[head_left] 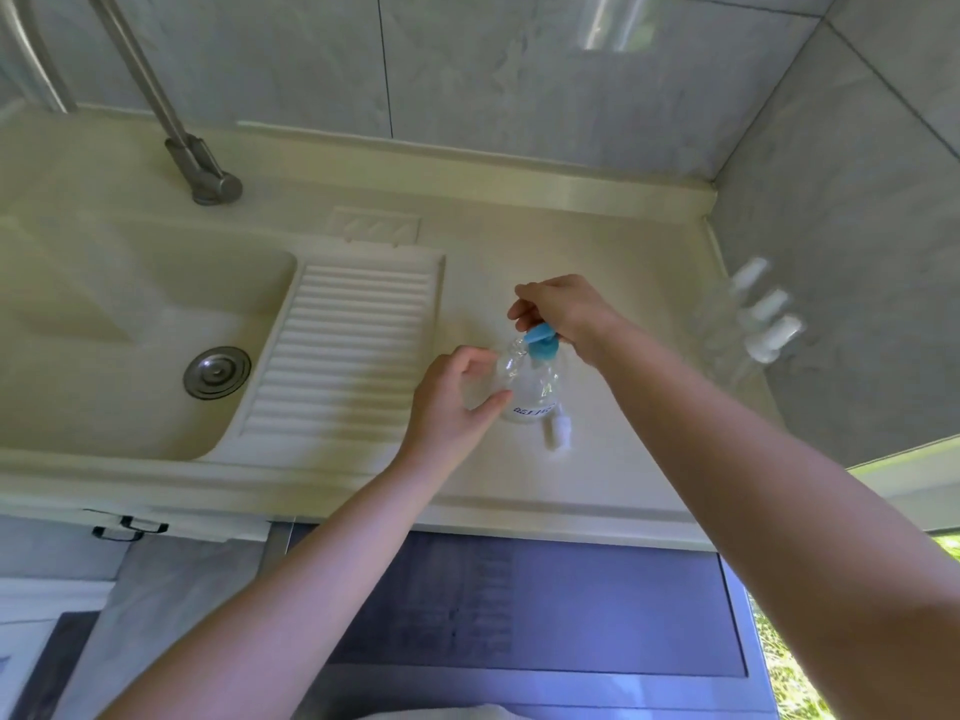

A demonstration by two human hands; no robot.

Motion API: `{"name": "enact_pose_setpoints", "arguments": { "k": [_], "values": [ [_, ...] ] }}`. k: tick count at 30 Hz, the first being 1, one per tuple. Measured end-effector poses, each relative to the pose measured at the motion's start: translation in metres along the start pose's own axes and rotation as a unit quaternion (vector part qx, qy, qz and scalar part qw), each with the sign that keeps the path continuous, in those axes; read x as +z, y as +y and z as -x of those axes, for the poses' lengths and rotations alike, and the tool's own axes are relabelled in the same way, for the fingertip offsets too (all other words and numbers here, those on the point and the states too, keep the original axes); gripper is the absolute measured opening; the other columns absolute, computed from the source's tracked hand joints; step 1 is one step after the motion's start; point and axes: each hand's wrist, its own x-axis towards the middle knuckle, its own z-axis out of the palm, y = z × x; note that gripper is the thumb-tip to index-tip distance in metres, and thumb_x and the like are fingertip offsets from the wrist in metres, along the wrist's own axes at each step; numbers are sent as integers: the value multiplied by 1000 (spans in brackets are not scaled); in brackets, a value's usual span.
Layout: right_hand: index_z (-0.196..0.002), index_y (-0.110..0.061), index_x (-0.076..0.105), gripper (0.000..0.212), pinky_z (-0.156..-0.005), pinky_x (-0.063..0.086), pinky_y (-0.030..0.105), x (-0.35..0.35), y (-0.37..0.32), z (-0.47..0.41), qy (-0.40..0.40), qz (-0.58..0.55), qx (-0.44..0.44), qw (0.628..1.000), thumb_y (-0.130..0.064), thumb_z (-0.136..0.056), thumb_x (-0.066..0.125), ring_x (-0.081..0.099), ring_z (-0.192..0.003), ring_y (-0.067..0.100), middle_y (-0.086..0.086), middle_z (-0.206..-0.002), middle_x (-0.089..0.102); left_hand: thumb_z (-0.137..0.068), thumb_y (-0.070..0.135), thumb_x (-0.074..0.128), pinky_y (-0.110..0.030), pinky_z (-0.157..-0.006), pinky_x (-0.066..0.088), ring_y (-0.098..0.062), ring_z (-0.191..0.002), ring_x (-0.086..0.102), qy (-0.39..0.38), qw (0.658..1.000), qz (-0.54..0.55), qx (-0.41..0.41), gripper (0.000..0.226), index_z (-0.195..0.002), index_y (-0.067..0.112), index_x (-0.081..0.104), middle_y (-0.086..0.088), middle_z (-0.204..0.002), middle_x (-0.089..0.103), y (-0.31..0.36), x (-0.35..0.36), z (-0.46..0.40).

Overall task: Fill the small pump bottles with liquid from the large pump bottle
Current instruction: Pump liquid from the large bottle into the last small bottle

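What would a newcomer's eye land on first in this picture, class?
First, the clear plastic bottle with the bright blue pump top on the cream counter, right of the ribbed drainboard. The right hand holds the pump; the left hand curls beside the body. Blurred white-capped small bottles stand far right.

The large pump bottle (530,387) is clear glossy plastic; the faucet (202,168) brushed metal; the countertop (519,236) smooth cream.

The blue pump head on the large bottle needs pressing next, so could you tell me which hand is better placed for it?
Right. The right hand is already at the blue pump head, fingers curled at it, while the left hand is lower, beside the large bottle.
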Motion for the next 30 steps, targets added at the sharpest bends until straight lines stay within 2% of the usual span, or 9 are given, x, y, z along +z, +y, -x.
{"name": "enact_pose_setpoints", "arguments": {
  "k": [5, 12, 16, 21, 27, 30],
  "values": [
    [-63, -16, 70, 34, -69, 48, 21, 1, 1, -2, 0, 41, -1, 999, -21, -93, 55, 60, -60, 12, -5, -59, 67, -79, 16, 79, -16, -92, 42, -7, -103, 60, -6, 1000, -6, 3, 37, -113, 19, 64, 5, -111, 65, 1, 0, -1],
    [-62, -17, 70, 34, -68, 47, 23, 4, 5, -3, 12, 32, 5, 999, -20, -91, 52, 60, -64, 15, -8, -55, 67, -77, 15, 80, -25, -95, 46, -7, -102, 61, -1, 1000, 1, 14, 38, -112, 20, 64, 4, -110, 65, 0, -1, -2],
    [-61, -17, 68, 35, -69, 45, 24, 4, 8, -6, 12, 33, 10, 999, -19, -92, 52, 58, -64, 14, -9, -51, 64, -78, 16, 79, -19, -93, 43, -6, -101, 60, -2, 1000, 6, 6, 38, -113, 19, 64, 4, -111, 65, 0, 1, -2],
    [-62, -19, 66, 35, -64, 46, 21, 9, 10, -7, 47, 84, -16, 995, -22, -94, 50, 57, -62, 9, -7, -60, 64, -78, 16, 80, -13, -90, 40, -5, -101, 59, -3, 1000, 0, -10, 39, -113, 20, 64, 2, -110, 65, -5, 2, -2],
    [-60, -17, 68, 39, -77, 51, 28, 7, 8, -9, 25, 34, 8, 999, -24, -94, 50, 61, -67, 17, -3, -59, 67, -78, 17, 80, -8, -88, 38, -4, -100, 58, -8, 1000, -5, -11, 39, -113, 22, 64, 2, -109, 64, -2, 2, -4],
    [-63, -18, 67, 37, -71, 51, 26, 8, 10, -8, 42, 55, -10, 998, -23, -94, 48, 60, -67, 14, -4, -62, 67, -77, 18, 81, -9, -88, 39, -4, -100, 59, -7, 1000, -11, -8, 40, -113, 23, 64, 2, -108, 65, -2, 2, -4]
  ]
}}
